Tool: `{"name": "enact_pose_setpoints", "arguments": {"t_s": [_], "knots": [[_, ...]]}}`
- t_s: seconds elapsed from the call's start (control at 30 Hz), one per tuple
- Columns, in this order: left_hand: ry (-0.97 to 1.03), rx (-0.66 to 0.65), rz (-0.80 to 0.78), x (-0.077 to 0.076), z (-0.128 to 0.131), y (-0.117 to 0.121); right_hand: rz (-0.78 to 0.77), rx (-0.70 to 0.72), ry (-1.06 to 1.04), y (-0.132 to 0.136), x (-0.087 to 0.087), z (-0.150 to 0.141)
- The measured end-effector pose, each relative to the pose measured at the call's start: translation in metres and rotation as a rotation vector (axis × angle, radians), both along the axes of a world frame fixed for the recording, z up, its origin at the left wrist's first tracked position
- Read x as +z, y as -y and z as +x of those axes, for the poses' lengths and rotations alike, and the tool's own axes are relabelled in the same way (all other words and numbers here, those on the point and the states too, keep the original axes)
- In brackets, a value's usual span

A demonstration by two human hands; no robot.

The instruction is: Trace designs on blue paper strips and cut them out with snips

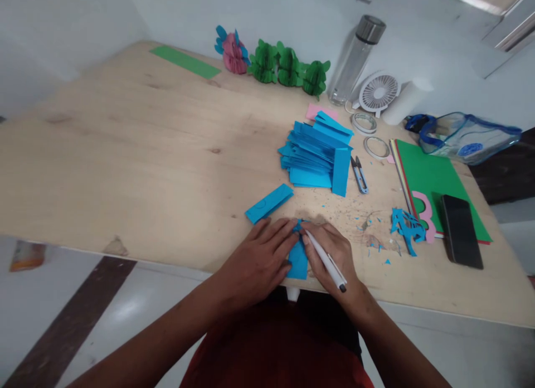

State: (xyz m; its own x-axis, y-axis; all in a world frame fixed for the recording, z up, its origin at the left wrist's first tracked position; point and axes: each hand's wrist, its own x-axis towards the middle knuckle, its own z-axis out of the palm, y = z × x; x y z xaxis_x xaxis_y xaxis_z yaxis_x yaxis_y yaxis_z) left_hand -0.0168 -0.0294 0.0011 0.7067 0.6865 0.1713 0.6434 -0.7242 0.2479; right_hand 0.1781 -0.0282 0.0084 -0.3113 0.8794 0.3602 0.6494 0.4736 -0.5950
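Observation:
My right hand [332, 248] is closed round a white pen [325, 260] with a dark end, its tip down near the top of a blue paper strip [298, 262]. The strip lies at the table's front edge between my hands. My left hand [263, 254] rests on the strip's left side, fingers stretched out and pressing it down. A small blue paper piece [298, 226] shows at the fingertips; its outline is partly hidden. Just beyond my left hand lies a folded blue strip [270, 203] with a curved pen line on it.
Farther back are a pile of folded blue strips [313, 151], thread snips [359, 175] and tape rolls [377, 147]. Blue scraps [407, 231] and a phone [462, 232] lie right, by green sheets [438, 176]. A bottle [355, 62], fan [379, 92] and paper figures [288, 67] line the wall.

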Motion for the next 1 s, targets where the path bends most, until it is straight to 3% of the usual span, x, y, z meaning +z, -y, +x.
{"name": "enact_pose_setpoints", "arguments": {"t_s": [0.3,0.63,0.8,1.0], "knots": [[0.023,-0.006,0.034,-0.005,-0.002,0.001,-0.048,-0.021,-0.040,0.001,0.001,0.000],[0.058,0.005,0.009,-0.004,-0.003,0.000,-0.305,-0.217,-0.458,-0.015,-0.002,-0.002],[0.057,0.009,0.001,-0.005,-0.003,0.001,-0.346,-0.304,-0.451,-0.021,0.000,-0.009],[0.058,0.004,-0.011,-0.005,-0.003,0.000,-0.342,-0.295,-0.467,-0.022,0.002,-0.014]]}}
